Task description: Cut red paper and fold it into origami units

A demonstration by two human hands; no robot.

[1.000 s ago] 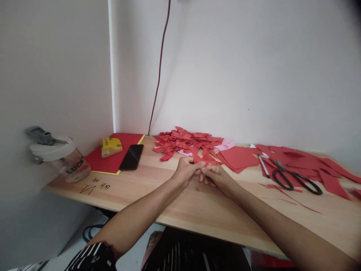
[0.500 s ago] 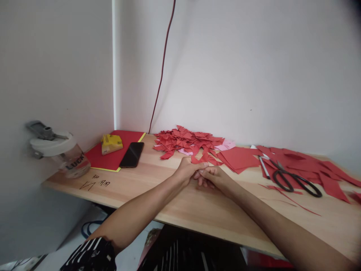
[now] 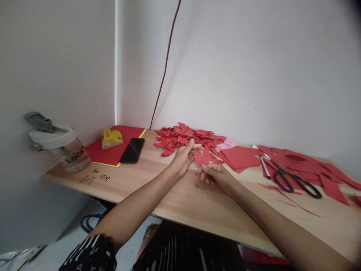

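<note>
My right hand (image 3: 216, 175) pinches a small folded red paper piece (image 3: 203, 157) and holds it a little above the wooden table (image 3: 180, 195). My left hand (image 3: 183, 158) is just to its left, fingers stretched out and apart, fingertips near the folded piece and the edge of the pile of folded red papers (image 3: 186, 137). Nothing is in the left hand. A stack of flat red paper squares (image 3: 239, 158) lies right of the hands.
Black scissors (image 3: 296, 180) and a pen (image 3: 263, 165) lie on red paper scraps (image 3: 318, 169) at the right. At the left are a phone (image 3: 132, 150), a yellow packet (image 3: 112, 138) on a red sheet (image 3: 118, 146), and a lidded clear jar (image 3: 63, 150). A red cord (image 3: 166, 64) runs down the wall.
The hands were joined together low over the table. Now they have parted: the left hand has opened and moved up toward the pile, and the right hand holds the folded piece up.
</note>
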